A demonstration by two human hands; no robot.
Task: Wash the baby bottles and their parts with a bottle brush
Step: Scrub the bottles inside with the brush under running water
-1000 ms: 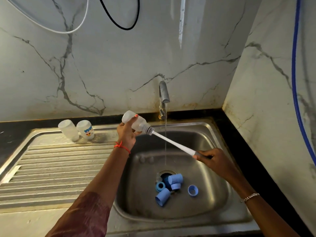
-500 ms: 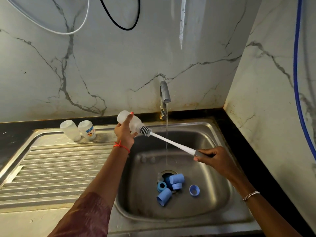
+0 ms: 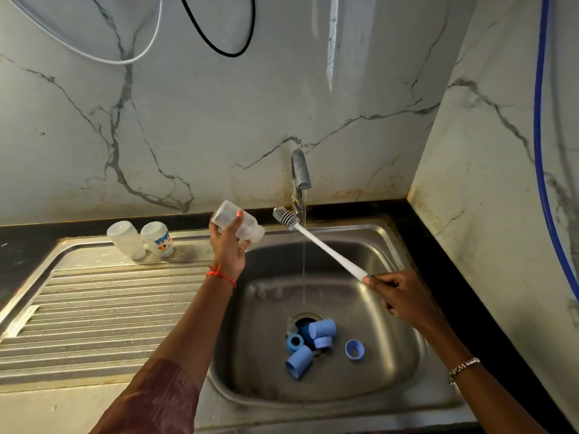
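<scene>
My left hand (image 3: 228,247) grips a clear baby bottle (image 3: 239,224) over the sink's left rim, mouth tilted down to the right. My right hand (image 3: 397,296) holds the white handle of a bottle brush (image 3: 326,249). Its grey bristle head is out of the bottle, up near the tap (image 3: 300,180), beside the thin running stream. Several blue caps and rings (image 3: 310,343) lie around the drain at the bottom of the sink (image 3: 391,364). Two more clear bottles (image 3: 141,239) stand upside down on the draining board.
The ribbed steel draining board (image 3: 103,311) stretches to the left of the basin. Marble walls close in behind and on the right, with a black counter strip along them. A blue hose (image 3: 539,136) hangs down the right wall.
The brush head has come out of the bottle's mouth and risen toward the tap. My left hand has kept hold of the bottle and shifted slightly left and up.
</scene>
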